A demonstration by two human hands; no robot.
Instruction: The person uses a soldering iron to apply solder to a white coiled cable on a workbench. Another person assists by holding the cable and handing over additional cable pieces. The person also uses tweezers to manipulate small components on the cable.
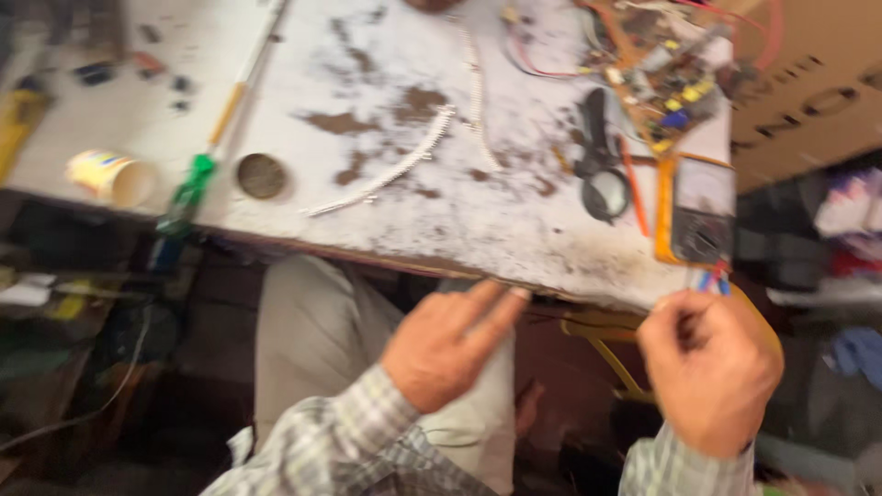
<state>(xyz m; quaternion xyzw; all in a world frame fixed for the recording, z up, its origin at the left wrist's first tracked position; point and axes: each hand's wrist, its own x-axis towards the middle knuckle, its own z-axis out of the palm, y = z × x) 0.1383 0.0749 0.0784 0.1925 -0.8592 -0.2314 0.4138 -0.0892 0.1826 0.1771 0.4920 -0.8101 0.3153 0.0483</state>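
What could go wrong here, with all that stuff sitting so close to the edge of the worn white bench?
The orange-cased meter lies at the edge of the table, just above the right hand; a bump might knock it off. The green-handled screwdriver overhangs the front edge and could slide down. The paper cup lies on its side near the edge and may roll.
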